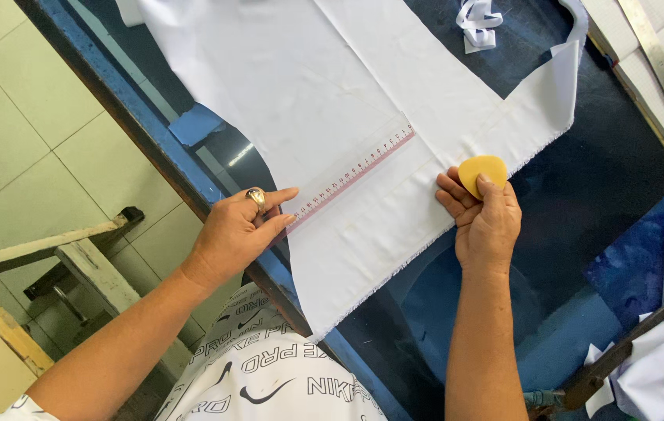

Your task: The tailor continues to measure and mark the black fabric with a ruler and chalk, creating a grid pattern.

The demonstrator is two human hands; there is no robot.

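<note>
Left hand [234,234] sits at the lower left, fingers flat, pinning the near end of a clear ruler [355,173] onto the white fabric [324,101] mid-frame. Right hand [484,214], center right, pinches a yellow tailor's chalk [481,169] at the fabric's edge on the dark blue table [620,171].

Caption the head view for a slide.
Left hand pins a clear ruler on white fabric; right hand holds yellow tailor's chalk.
</note>
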